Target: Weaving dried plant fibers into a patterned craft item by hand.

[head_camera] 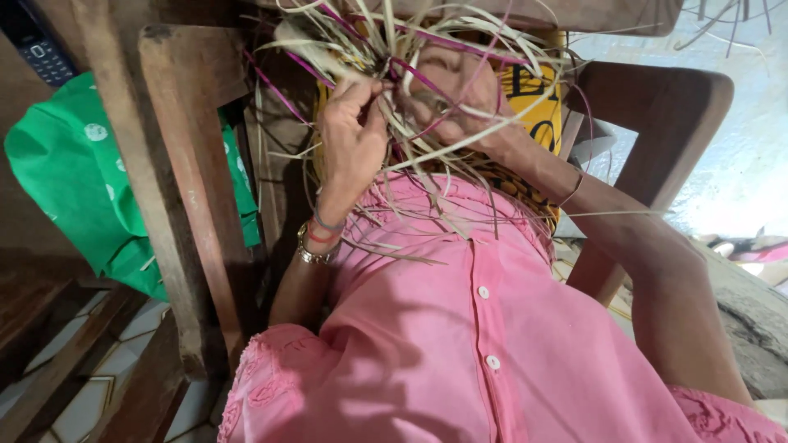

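Head view: both hands' fingers (359, 94) pinching straw strips (427, 107)

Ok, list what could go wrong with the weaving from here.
1. Loose straw strips fan out in every direction around both hands; some could tangle or slip out of the weave.
2. The left hand pinches only a few strands, so its grip may lose them.
3. The right hand is half buried in strips, so a purple strip could be misplaced unseen.

Pink buttoned shirt (492, 328) (bracelets (316, 242) too)
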